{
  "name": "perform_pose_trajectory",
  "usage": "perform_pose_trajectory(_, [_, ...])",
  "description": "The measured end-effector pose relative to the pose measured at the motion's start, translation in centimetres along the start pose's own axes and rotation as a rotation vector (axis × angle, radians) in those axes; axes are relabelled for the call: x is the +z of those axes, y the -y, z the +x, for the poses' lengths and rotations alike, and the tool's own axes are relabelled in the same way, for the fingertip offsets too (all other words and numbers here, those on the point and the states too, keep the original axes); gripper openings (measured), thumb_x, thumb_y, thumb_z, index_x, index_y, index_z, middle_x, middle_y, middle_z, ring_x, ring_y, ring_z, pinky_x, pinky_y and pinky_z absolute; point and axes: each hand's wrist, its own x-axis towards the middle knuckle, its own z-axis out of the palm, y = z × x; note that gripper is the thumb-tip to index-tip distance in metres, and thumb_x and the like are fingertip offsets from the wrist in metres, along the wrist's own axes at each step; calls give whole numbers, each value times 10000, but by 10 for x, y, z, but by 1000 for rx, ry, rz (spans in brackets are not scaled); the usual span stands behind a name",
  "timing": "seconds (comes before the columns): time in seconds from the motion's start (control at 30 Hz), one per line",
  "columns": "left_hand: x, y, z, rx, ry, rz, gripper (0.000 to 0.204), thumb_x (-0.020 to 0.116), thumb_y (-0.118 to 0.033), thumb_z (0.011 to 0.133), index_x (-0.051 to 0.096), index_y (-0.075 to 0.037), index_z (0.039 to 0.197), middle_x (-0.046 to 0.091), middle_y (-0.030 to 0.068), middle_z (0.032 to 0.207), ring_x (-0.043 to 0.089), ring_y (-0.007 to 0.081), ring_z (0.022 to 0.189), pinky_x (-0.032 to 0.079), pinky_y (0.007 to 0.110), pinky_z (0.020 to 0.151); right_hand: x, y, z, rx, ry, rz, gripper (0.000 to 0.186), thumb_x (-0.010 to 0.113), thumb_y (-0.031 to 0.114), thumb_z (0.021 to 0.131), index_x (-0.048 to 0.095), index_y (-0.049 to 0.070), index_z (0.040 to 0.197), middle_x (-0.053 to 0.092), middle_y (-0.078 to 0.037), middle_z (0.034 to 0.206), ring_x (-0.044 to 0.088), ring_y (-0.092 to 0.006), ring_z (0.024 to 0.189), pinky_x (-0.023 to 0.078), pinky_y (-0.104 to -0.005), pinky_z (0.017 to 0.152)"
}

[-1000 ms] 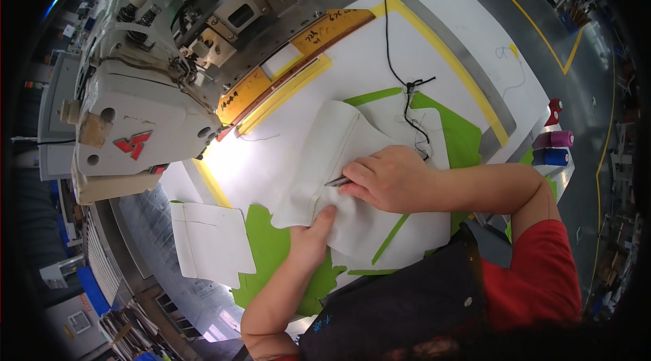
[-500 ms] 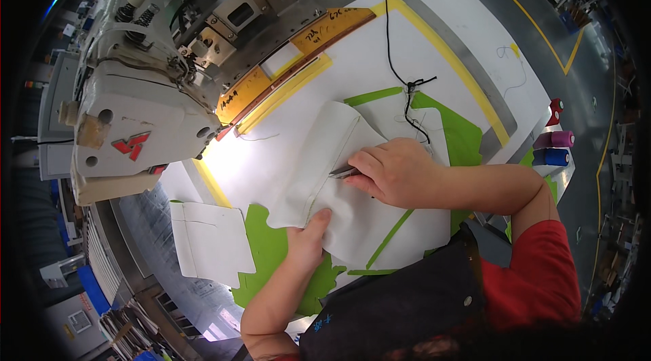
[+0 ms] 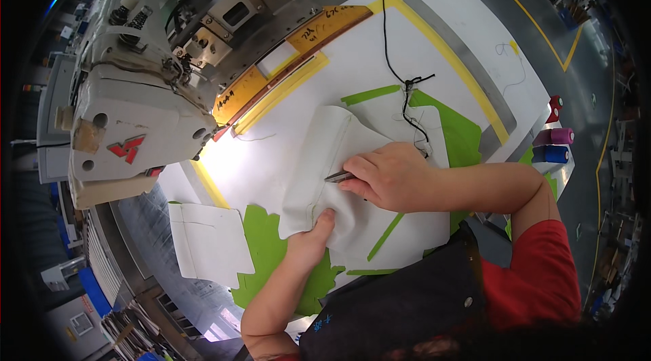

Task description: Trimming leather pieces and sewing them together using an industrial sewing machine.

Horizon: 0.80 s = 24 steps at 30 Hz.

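A white fabric piece [image 3: 308, 157] with a line of stitching lies over green-edged white sheets [image 3: 454, 150] in the middle of the work table. My left hand [image 3: 312, 242] pinches its lower part, thumb on top beside the stitches. In my right hand [image 3: 390, 178] is a small pointed metal tool, like snips or tweezers [image 3: 332, 177], its tip at the stitched line, fingers closed round it. A knotted black cord [image 3: 408, 86] and loose threads lie just beyond my right hand. A separate white square piece [image 3: 210, 239] rests to the left.
An industrial sewing machine [image 3: 135, 123] with a yellow marked guide plate [image 3: 305, 35] fills the upper left. Yellow tape [image 3: 468, 72] runs along the white board. Red, pink and blue thread spools [image 3: 549, 153] stand at the right edge, with the factory floor [image 3: 576, 103] beyond.
The tool tip has shifted slightly along and across the stitched line as my right hand moved a little. The fabric's upper edge and my left hand have shifted very slightly.
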Motion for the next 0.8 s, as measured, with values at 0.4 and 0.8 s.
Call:
perform_pose_trajectory(0.4, [-4,0,0,-18,23,-58,432,580,-67,829,469,1,1241,548,84,1164,528,173,1052,435,315,913,-3,0,-1,7,48,1,212,634,252,844,529,70,870,564,-36,654,572,-223,533,424,-348,460])
perform_pose_trajectory(0.8, [-7,3,1,-60,24,-138,454,585,-69,810,460,8,1239,553,93,1157,538,186,1040,440,332,907,-8,-3,0,46,34,-49,229,656,251,826,538,60,873,572,-55,675,556,-251,524,417,-357,467])
